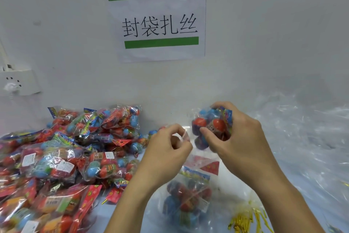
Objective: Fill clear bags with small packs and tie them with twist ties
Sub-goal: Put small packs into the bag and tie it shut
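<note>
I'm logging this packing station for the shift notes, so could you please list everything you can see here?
Pile of small packs: too many to count, clear wrap over red and blue pieces, left of the table.
Held pack: one, red and blue, raised at centre right.
Filled clear bag: one, red and blue contents, lying near the front, between the forearms.
Twist ties: a loose bunch, gold, front right.
Empty clear bags: a heap, transparent, right side.
Paper sign: one, white with green bars and black characters, on the wall.
Wall socket: one, white, left wall.
Left hand: pinches clear film beside the held pack.
Right hand: grips the held pack.
</note>
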Demonstrator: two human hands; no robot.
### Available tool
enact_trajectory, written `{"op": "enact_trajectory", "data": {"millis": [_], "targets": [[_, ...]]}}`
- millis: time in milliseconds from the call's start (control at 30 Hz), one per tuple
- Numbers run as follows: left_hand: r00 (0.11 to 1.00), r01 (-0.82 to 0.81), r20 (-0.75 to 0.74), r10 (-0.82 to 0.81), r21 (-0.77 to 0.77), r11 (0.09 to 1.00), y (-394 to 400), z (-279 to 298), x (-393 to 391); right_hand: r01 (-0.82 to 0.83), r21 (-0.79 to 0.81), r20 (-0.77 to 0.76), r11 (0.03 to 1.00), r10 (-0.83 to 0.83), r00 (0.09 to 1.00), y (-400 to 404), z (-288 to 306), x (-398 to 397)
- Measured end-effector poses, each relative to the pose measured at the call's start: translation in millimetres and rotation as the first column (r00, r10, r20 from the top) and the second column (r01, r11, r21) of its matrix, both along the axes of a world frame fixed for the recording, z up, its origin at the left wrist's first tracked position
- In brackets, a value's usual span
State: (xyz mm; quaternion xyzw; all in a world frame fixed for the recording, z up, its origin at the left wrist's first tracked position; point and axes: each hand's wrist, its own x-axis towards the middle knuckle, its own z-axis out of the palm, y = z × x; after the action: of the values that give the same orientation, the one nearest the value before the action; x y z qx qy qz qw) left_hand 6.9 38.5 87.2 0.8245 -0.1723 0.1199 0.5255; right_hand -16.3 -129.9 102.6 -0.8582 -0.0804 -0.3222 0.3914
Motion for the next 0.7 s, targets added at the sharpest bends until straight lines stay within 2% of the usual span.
{"op": "enact_trajectory", "data": {"millis": [100,200,267,400,533,600,700], "targets": [[1.0,0.004,-0.031,-0.006,-0.049,0.999,-0.8,0.0,1.3,-0.109,0.046,-0.003,0.993,0.109,0.994,3.6,3.5,-2.2],[0.989,-0.142,-0.066,0.13,-0.22,0.965,-0.3,-1.3,5.8,-0.158,-0.013,-0.174,0.987,0.153,0.973,0.3,0.9,-2.2],[0.982,-0.191,-0.047,0.185,-0.273,0.943,1.5,-0.6,7.3,-0.205,-0.039,-0.301,0.978,0.184,0.936,-1.9,-0.9,-3.3],[0.997,0.011,0.082,-0.001,-0.122,0.992,-5.1,4.2,-1.2,-0.239,-0.13,-0.363,0.962,0.178,0.914,3.2,-3.4,-4.8],[0.984,0.148,0.094,-0.149,0.012,0.989,-10.7,10.3,-10.8,-0.066,-0.128,-0.272,0.99,0.029,0.962,2.8,-4.0,-2.4],[0.985,0.154,0.077,-0.156,0.035,0.987,-9.6,13.8,-13.4,0.067,-0.053,-0.171,0.996,-0.075,0.982,3.2,-3.9,-0.1],[0.986,0.057,0.151,-0.074,0.11,0.992,-8.3,15.9,-13.3,0.11,0.26,-0.145,0.959,-0.073,0.987,8.2,-4.0,2.5]]}}
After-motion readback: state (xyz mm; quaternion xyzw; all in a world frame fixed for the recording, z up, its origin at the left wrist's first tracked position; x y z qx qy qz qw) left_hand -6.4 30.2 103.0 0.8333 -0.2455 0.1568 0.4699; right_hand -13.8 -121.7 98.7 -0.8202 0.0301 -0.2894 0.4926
